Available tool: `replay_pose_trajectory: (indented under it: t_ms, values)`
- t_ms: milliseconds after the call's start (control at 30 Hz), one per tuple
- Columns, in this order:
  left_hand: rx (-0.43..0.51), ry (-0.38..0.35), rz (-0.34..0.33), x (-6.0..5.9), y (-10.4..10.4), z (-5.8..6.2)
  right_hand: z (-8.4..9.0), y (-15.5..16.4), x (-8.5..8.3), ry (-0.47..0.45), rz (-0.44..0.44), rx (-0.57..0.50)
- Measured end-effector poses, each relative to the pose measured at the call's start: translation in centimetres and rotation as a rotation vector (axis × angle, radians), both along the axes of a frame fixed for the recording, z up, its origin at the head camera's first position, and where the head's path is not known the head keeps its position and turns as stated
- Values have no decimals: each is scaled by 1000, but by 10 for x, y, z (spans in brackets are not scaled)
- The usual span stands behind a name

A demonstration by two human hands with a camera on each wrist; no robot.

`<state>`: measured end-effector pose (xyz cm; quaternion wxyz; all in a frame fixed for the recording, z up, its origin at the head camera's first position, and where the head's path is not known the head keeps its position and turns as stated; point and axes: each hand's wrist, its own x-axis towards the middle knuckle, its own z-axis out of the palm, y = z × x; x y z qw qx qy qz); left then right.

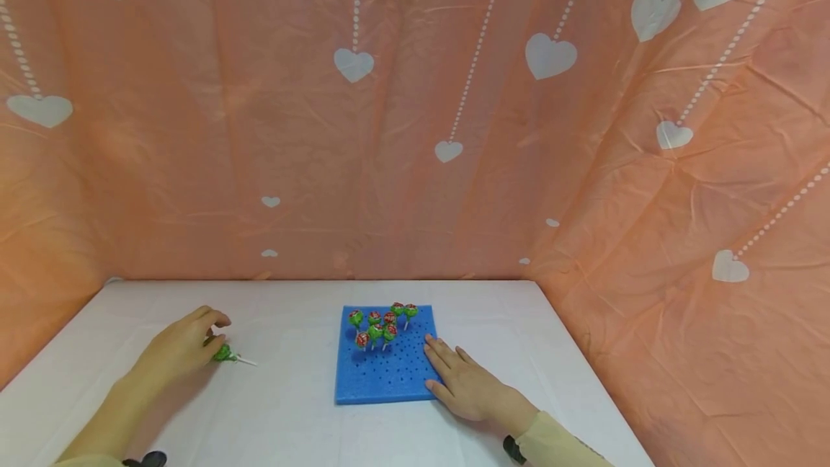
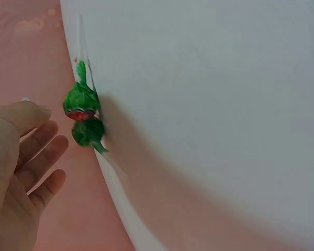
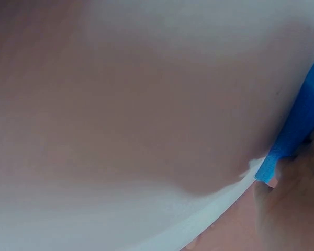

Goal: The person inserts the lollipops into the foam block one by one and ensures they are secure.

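On the left part of the table, my left hand (image 1: 184, 341) is beside two green-wrapped lollipops (image 1: 225, 353). In the left wrist view the lollipops (image 2: 81, 102) lie head to head, their sticks pointing opposite ways. There the fingers of my left hand (image 2: 29, 151) are loosely bent with a gap to the candy. A blue foam board (image 1: 389, 384) full of small holes lies mid-table; several green and red lollipops (image 1: 376, 331) stand upright toward its back left. My right hand (image 1: 470, 384) rests with fingers spread on the board's right edge. The right wrist view shows the board's blue side (image 3: 298, 115) by that hand.
A white cloth covers the table (image 1: 292, 416). Behind it and along both sides hangs an orange curtain (image 1: 402, 222) printed with white hearts.
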<state>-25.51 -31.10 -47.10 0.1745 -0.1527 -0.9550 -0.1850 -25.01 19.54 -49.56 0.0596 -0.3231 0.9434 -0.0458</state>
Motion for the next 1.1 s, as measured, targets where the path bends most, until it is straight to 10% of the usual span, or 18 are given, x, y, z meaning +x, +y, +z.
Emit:
replay_pose_trajectory:
  t_ms: [1100]
  values:
    - [29, -160, -46, -5, -20, -6, 12, -3, 5, -38, -13, 13]
